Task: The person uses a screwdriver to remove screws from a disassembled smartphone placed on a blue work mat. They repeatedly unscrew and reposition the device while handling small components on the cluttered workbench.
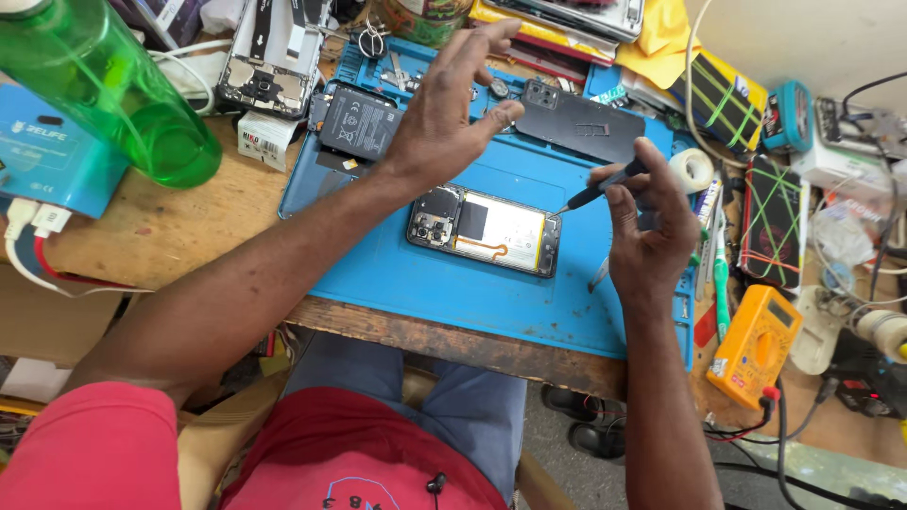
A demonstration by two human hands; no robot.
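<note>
An opened phone (484,229) lies back-up on the blue work mat (453,283), its white battery and orange flex cable showing. My right hand (647,231) grips a thin black screwdriver (597,191), whose tip points down at the phone's right end. My left hand (452,99) hovers above the mat's far side, fingers spread, thumb and forefinger pinched near a small part; whether it holds anything I cannot tell. A dark back cover (578,123) lies just right of that hand, and a black battery (361,123) just left of it.
A green plastic bottle (113,90) and a blue device (47,161) stand at the left. An orange multimeter (756,345), tape roll (693,170), phones bound with rubber bands (773,222) and cables crowd the right. Another opened phone (269,57) lies at the back.
</note>
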